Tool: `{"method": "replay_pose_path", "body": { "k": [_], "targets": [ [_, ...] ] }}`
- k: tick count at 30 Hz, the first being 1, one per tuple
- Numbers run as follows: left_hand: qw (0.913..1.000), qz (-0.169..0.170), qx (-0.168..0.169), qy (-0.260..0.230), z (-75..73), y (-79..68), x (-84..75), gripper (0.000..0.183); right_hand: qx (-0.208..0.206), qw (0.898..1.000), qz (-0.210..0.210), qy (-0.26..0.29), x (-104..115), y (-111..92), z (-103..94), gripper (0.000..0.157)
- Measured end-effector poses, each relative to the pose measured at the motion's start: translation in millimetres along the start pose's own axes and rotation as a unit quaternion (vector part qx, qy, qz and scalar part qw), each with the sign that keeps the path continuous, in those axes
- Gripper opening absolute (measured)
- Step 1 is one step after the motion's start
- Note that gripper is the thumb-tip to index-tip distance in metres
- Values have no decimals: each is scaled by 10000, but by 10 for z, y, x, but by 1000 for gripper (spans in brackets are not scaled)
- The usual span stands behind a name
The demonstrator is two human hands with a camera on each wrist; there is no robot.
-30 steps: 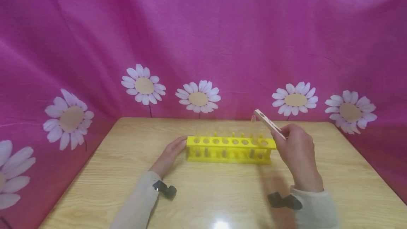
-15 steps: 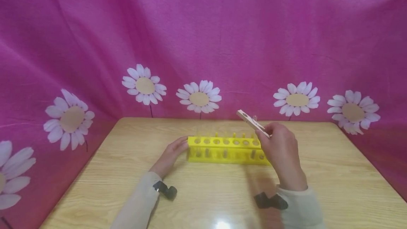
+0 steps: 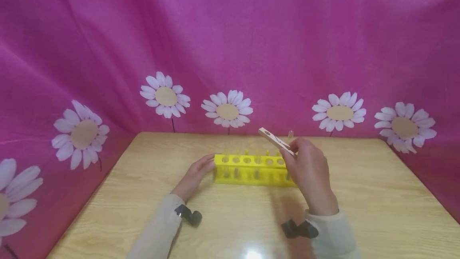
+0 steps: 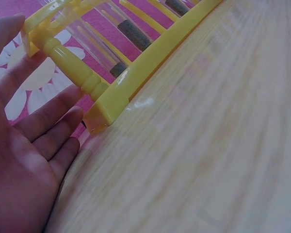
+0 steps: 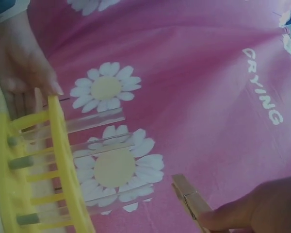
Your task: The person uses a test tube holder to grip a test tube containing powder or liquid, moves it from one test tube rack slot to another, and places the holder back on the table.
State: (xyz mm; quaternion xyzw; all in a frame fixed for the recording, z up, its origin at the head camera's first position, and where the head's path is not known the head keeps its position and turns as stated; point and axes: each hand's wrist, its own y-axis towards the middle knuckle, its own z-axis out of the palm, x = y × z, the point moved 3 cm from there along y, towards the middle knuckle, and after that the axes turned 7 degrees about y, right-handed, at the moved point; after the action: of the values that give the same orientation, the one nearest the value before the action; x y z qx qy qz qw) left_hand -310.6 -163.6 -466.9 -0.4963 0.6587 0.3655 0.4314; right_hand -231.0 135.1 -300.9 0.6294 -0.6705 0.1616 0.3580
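A yellow test tube rack stands on the table with several clear test tubes upright in it, dark matter at their bottoms. My left hand pinches the rack's left end, thumb at the top board and the other fingers reaching past the end post. Above the rack's right part, my right hand grips a wooden clothespin by its rear. The clothespin points left and slants upward, nothing between its tips in the right wrist view. The right hand hides the rack's right end in the head view.
A light wooden table carries the rack. Behind and beside it hangs a magenta cloth printed with white daisies. One tube's rim rises above the right hand, and other tubes stick up above the rack's left half.
My right hand has moved left with the clothespin, from beyond the rack's right end to above its right part, leaving the rightmost tall tube behind. The left hand stays at the rack's end.
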Motion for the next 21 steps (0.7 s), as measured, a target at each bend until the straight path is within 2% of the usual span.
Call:
{"method": "replay_pose_path", "body": {
  "k": [6,13,16,21],
  "targets": [
    [10000,-65,-4,-15,1,-13,-45,57,70,9992,-366,-135,-43,19,67,23],
    [10000,-31,23,-74,13,-33,-67,58,-244,9942,-1009,-278,-79,9,118,20],
    [10000,-58,31,-43,8,-30,-64,60,-258,9938,-1050,-268,-78,7,129,20],
    [10000,-30,28,-87,-3,-27,-58,60,-86,9963,-840,-176,-70,0,153,18]
  ]
}}
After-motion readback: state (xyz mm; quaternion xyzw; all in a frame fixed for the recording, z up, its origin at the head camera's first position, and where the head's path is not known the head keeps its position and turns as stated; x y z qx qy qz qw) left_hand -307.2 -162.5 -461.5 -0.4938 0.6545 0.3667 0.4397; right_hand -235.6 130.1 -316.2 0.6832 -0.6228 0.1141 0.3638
